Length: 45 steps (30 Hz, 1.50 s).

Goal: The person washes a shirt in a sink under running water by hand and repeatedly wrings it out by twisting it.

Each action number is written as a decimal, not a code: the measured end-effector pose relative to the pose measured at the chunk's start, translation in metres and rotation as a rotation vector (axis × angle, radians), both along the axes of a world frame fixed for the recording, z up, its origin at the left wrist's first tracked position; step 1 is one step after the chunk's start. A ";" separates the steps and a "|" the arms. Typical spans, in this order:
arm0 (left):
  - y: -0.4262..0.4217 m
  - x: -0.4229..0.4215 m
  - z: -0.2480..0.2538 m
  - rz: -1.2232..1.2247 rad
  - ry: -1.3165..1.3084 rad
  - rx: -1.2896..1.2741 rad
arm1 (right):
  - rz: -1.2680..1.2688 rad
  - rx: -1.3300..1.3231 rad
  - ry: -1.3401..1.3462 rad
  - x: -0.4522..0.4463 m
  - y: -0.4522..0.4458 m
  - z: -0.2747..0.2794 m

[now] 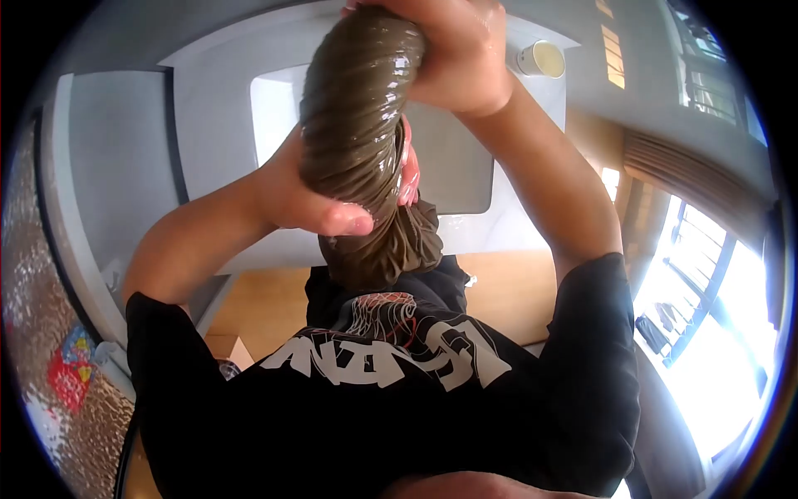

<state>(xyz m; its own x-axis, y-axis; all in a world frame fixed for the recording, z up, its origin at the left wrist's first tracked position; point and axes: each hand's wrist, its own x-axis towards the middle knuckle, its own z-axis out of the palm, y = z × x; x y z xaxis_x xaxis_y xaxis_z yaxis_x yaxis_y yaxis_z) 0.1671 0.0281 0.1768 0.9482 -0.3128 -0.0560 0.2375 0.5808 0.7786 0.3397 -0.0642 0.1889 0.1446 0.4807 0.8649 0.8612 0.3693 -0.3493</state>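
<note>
A wet, olive-brown cloth (357,100) is twisted into a thick, shiny coil above a sink basin (453,158). Its lower end hangs in loose folds in front of my black shirt. My left hand (320,195) wraps round the lower part of the coil, with the thumb across its front. Higher up, my right hand (461,58) grips the top end of the cloth; its fingers are partly cut off by the frame's upper edge.
On the white counter (212,108) at the back right stands a round, pale cup (544,60). Wooden cabinet fronts (511,291) lie below the counter. A bright window (698,291) is at the right, and a textured glass panel (41,291) at the left.
</note>
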 end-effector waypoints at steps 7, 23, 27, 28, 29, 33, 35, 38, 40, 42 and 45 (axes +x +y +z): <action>-0.015 0.012 -0.047 -0.079 -0.224 -0.338 | 0.031 0.090 0.027 0.005 0.015 -0.046; -0.014 -0.010 -0.071 -0.195 -0.047 -0.242 | -0.081 -0.173 0.046 -0.020 -0.008 -0.068; 0.006 -0.023 -0.049 -0.208 0.102 0.014 | -0.185 -0.378 -0.024 -0.030 -0.029 -0.050; 0.011 -0.025 -0.042 -0.200 0.150 0.098 | -0.213 -0.453 -0.045 -0.033 -0.035 -0.042; 0.015 -0.028 -0.038 -0.180 0.168 0.164 | -0.246 -0.598 -0.006 -0.037 -0.038 -0.032; 0.026 -0.037 -0.025 -0.132 0.289 0.120 | -0.265 -1.060 0.189 -0.056 -0.058 0.012; 0.028 -0.043 -0.005 -0.104 0.295 0.358 | -0.125 -1.316 0.344 -0.060 -0.067 0.047; 0.035 -0.056 0.019 -0.057 -0.079 1.038 | 0.314 -1.289 0.706 -0.047 -0.100 0.046; 0.043 -0.054 0.041 -0.034 -0.462 1.399 | 0.912 -1.004 1.434 -0.045 -0.120 0.008; 0.045 -0.049 0.054 0.143 -0.799 1.393 | 1.136 -0.830 1.868 -0.068 -0.124 -0.013; 0.040 -0.034 0.089 0.377 -1.197 1.549 | 1.782 -0.594 1.985 -0.129 -0.119 -0.019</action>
